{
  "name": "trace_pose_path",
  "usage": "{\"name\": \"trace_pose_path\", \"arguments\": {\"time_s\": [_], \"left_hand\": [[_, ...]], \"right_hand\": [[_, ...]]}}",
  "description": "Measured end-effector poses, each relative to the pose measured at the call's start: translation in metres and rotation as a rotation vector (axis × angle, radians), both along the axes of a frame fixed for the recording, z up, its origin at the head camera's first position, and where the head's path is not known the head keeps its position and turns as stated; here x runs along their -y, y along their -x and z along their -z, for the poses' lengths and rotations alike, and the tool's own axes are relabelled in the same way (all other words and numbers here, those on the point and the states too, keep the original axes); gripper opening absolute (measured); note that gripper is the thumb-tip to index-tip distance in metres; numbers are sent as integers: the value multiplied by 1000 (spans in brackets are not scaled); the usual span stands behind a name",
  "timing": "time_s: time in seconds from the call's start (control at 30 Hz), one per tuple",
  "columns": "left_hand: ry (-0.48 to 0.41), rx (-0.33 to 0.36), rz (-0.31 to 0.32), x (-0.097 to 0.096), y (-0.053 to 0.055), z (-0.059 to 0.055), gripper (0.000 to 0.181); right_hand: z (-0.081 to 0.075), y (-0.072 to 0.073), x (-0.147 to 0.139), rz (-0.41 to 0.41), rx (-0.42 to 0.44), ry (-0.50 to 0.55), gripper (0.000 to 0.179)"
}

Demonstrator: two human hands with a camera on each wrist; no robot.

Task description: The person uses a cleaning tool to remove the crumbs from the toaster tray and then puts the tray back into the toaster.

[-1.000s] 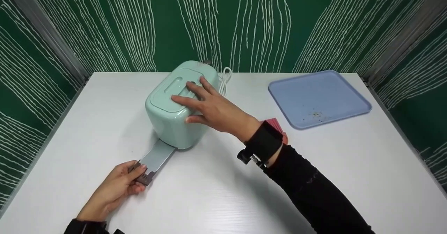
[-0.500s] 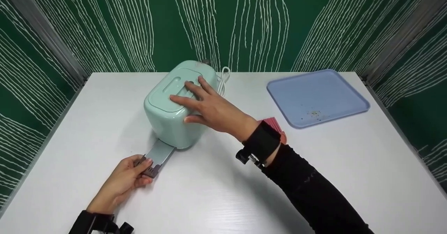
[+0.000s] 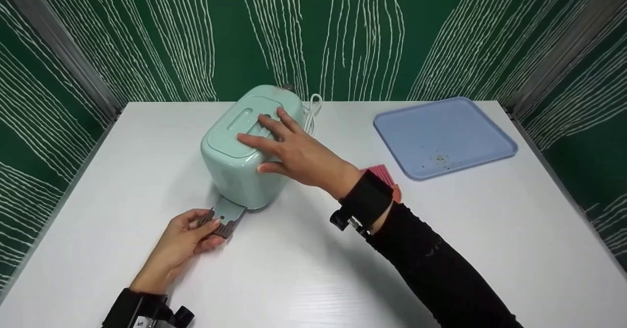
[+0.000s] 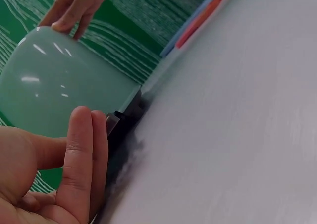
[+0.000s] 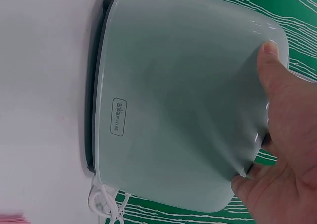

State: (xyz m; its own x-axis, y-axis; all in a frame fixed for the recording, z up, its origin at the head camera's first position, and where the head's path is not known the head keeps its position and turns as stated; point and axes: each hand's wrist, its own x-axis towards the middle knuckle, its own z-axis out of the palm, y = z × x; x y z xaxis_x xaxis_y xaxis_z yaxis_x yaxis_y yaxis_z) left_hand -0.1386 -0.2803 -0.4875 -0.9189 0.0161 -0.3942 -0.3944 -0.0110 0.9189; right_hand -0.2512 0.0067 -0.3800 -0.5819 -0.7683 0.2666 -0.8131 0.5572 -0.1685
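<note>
A mint-green toaster [image 3: 232, 178] stands left of the table's middle, its lidded top facing up. From the low front end a thin grey metal crumb tray [image 3: 229, 211] sticks out a short way. My left hand [image 3: 183, 242] pinches the tray's darker end, thumb on top and fingers beneath. On the toaster's top rests my right hand [image 3: 308, 156], fingers spread, with the thumb against the side wall. The right wrist view shows that wall, a small printed label [image 5: 118, 117], and the right thumb [image 5: 270, 60] near its upper edge. The tray's inner part is hidden inside the toaster.
A blue tray [image 3: 470, 132] with crumbs on it lies at the back right. Beside it, partly behind the right wrist, is a red brush [image 3: 382, 173] with pink bristles. A white cord [image 3: 312, 115] is bundled behind the toaster. A green wall stands at the back.
My left hand has moved up and right, sliding the crumb tray further into the toaster, so less of it shows. The right hand has stayed in place on the toaster.
</note>
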Motion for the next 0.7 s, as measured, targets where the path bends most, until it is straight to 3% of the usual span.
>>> {"name": "trace_pose_path", "arguments": {"time_s": [0.3, 0.7], "left_hand": [[-75, -32, 20, -4, 5, -2, 67], [-65, -39, -6, -10, 14, 0, 65]], "right_hand": [[0, 0, -1, 6, 14, 8, 66], [0, -1, 1, 14, -5, 6, 66]]}}
